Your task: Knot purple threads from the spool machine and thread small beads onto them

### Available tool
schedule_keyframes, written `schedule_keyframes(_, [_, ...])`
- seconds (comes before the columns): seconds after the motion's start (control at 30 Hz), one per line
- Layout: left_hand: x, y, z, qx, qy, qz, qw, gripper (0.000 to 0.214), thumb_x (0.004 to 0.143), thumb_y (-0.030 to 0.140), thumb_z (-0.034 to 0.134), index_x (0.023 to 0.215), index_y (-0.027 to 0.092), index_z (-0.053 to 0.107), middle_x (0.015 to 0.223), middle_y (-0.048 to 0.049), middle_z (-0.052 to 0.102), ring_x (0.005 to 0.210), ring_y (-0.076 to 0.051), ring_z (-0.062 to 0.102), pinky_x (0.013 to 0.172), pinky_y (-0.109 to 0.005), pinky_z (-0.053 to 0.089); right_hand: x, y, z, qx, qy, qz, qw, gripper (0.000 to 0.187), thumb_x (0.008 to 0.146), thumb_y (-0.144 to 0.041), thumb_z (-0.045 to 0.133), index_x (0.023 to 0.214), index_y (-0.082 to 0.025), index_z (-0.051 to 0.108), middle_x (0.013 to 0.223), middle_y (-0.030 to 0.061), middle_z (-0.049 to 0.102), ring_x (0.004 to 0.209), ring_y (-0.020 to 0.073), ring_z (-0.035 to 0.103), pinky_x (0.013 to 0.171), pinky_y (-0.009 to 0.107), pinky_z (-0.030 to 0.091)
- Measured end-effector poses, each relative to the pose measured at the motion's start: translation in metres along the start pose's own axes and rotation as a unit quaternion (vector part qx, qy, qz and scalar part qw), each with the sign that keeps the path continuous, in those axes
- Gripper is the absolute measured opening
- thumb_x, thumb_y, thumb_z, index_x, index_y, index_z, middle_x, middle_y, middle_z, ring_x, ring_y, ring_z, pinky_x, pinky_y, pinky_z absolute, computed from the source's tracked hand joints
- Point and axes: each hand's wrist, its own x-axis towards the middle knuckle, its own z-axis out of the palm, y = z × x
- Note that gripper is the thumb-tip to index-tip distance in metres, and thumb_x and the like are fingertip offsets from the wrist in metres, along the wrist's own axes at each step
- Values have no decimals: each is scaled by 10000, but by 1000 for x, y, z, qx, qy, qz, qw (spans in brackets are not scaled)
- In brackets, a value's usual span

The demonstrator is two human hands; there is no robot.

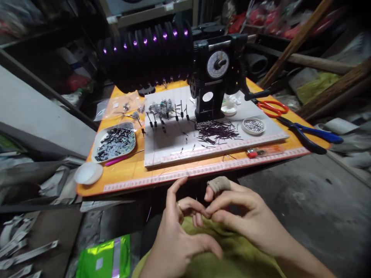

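A cluttered workshop is indicated by a black, hand-cranked machine (210,98) mounted on an orange tabletop (131,170) beyond the hands (246,208), and by blue-and-black-handled pliers (307,141) laid to their right.

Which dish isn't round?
The white tray of dark and grey bits at the left. It has corners; the cup, the dish of silver bits and the small dish behind it are round.

Relative to orange table (127,172): in front, right hand (242,210), any item at its fingertips too small to tell; front left, green packet (106,258), cut off below; behind right, red bags (265,17), blurred.
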Motion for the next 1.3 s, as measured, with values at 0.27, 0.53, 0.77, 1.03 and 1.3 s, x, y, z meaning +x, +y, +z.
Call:
schedule_keyframes(0.27, [-7,4,-13,90,-62,14,994,1164,518,683,818,1470,338,245,1020,-21,645,941,-228,624,918,-349,465,4,-11,11,-146,-83,-122,978,160,883,-158,689,966,-269,768,940,33,759,851,193,581,715,344,542])
schedule_keyframes(0.53, [-2,-2,-3,176,32,93,980,82,925,280,606,923,213,654,853,-43,678,766,-163,630,718,-253,503,-2,6,21,57,100,29,993,41,809,-276,786,784,-305,802,803,30,786,789,201,705,726,332,546])
schedule_keyframes(0.77, [4,-1,7,187,89,134,969,117,811,111,657,726,189,641,669,26,561,596,-95,469,558,-182,413,-5,14,38,347,189,159,905,143,675,-369,892,715,-267,800,836,14,752,714,94,645,678,179,543])
schedule_keyframes(1.03, [6,3,7,150,92,187,966,103,842,145,691,848,229,749,719,12,616,611,-94,523,553,-178,426,1,7,44,427,196,216,856,193,613,-304,929,742,-239,802,731,9,733,614,70,648,598,142,552])
schedule_keyframes(1.3, [7,4,10,180,97,198,959,106,808,118,683,778,218,698,677,22,573,599,-111,494,554,-221,401,0,1,46,475,182,245,825,266,616,-240,929,837,-243,783,734,-13,743,628,73,659,633,152,559])
